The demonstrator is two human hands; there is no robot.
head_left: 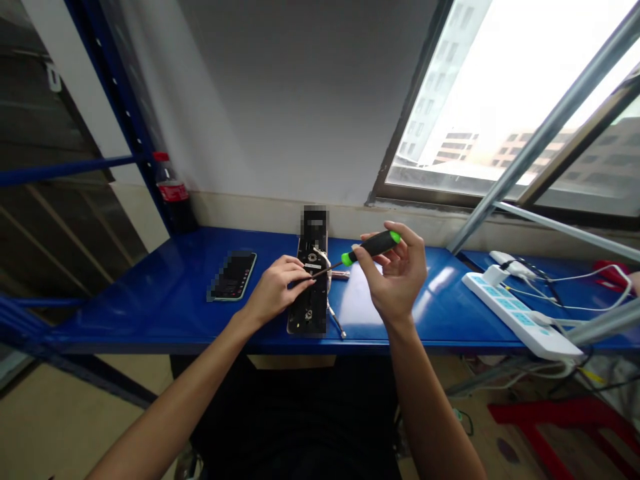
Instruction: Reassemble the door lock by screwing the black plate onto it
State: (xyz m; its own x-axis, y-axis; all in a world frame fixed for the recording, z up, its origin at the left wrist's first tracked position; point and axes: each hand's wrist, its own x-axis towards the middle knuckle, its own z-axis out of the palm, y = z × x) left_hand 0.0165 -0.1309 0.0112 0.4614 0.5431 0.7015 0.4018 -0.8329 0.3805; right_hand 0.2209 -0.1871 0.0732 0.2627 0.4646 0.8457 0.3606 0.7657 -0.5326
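Note:
My right hand (397,273) is closed around the black and green handle of a screwdriver (373,247), its shaft slanting down to the left. Thumb and fingers of my left hand (280,287) pinch at the lower end of that shaft; whether a small screw is also between them I cannot tell. Under the fingers lies a long black flat device (309,310) with metal fittings, upright to me on the blue table. White cables (336,319) with a small plug run along its right side. Part of the device is covered by my left hand.
A phone (235,275) lies left of the device on the blue table (150,287). A cola bottle (173,193) stands at the back left corner. On the right are a white power strip (520,317) with plugged-in cables and a metal post (500,187). Below is a red stool (560,413).

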